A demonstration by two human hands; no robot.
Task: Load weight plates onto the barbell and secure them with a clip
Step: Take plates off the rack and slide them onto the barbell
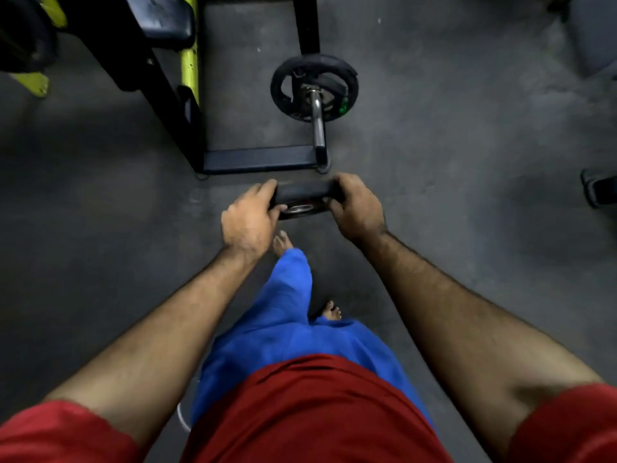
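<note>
I hold a small black weight plate in front of me with both hands, nearly edge-on, its metal-ringed hole facing me. My left hand grips its left rim and my right hand grips its right rim. Ahead, the chrome barbell sleeve points toward me, its end a short way beyond the held plate. One black plate with grip slots sits on that sleeve, far up against the collar. No clip shows in this view.
A black and yellow bench frame stands at the left, its black base bar lying across the floor under the sleeve's end. Another plate hangs at the top left. A dark object sits at the right edge. Grey rubber floor surrounds my bare feet.
</note>
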